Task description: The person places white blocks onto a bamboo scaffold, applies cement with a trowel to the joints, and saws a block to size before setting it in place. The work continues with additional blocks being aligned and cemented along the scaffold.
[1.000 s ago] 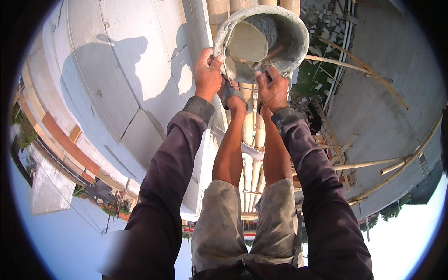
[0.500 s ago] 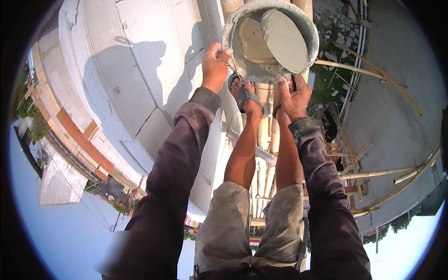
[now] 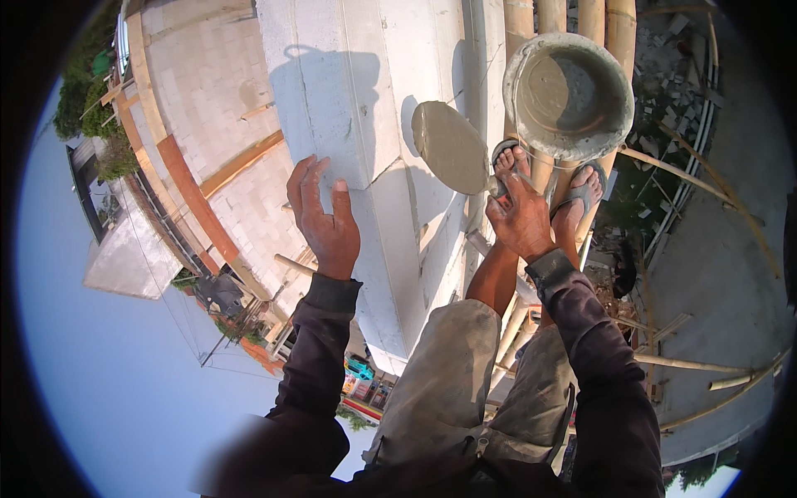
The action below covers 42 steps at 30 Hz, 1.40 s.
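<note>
Tan bamboo poles [image 3: 621,29] underlie round grey bucket [image 3: 610,95], brownish-grey mortar [image 3: 544,87] left inside; leftward of bucket, oval mortar-laden trowel [image 3: 452,149] gripped by right hand [image 3: 525,217]; left hand [image 3: 328,232] splayed, empty.

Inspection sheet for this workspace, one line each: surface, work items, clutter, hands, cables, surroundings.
Surface: pale, jointed block wall; round tan bamboo poles underfoot.
Work items: round, grey, mortar-crusted bucket over the poles; oval, mortar-coated trowel.
Clutter: pale broken rubble below, right.
Hands: right hand grips the trowel's handle; left hand open, holding nothing.
Cables: thin dark wires against sky, left.
Surroundings: flat grey expanse, right.
</note>
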### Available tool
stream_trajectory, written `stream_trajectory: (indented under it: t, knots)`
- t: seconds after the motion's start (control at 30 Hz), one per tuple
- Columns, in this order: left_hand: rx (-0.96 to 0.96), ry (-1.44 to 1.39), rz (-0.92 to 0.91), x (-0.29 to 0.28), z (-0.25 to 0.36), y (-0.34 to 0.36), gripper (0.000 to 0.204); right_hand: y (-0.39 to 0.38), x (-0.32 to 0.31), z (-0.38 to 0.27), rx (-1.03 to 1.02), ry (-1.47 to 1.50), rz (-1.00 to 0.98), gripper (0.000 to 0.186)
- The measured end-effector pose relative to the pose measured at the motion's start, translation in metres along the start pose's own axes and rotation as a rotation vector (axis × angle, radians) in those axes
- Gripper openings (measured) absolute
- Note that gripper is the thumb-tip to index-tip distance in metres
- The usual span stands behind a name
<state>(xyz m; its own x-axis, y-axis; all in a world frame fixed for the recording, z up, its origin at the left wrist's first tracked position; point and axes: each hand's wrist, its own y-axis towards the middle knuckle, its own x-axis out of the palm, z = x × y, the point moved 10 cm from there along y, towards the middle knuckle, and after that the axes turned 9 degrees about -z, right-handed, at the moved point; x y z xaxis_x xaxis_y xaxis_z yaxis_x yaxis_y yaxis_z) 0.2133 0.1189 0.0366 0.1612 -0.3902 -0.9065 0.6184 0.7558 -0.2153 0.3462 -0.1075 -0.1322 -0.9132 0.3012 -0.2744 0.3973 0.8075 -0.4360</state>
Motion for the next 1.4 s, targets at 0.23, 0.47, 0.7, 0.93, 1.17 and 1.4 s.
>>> stream_trajectory:
  t: [0.23, 0.47, 0.7, 0.93, 1.17, 1.4]
  knots:
    - [0.022, 0.038, 0.037, 0.03, -0.049, 0.013, 0.053, -0.01, 0.031, -0.07, 0.059, -0.155, -0.035, 0.034]
    - [-0.024, 0.102, 0.089, 0.038, -0.052, 0.009, 0.055, -0.008, 0.054, -0.131, 0.196, -0.041, -0.089, 0.027]
    - [-0.02, 0.157, 0.111, 0.037, -0.047, 0.01, 0.054, -0.027, 0.023, -0.132, 0.209, -0.01, -0.046, 0.033]
    - [-0.033, 0.204, 0.128, 0.035, -0.045, 0.009, 0.053, 0.021, 0.018, -0.1, 0.252, -0.001, -0.018, 0.028]
    - [-0.02, 0.202, 0.139, 0.036, -0.045, 0.009, 0.052, -0.008, 0.013, -0.112, 0.236, -0.065, 0.027, 0.029]
    - [-0.009, 0.186, 0.131, 0.039, -0.049, 0.009, 0.054, -0.012, 0.024, -0.139, 0.238, -0.027, -0.054, 0.033]
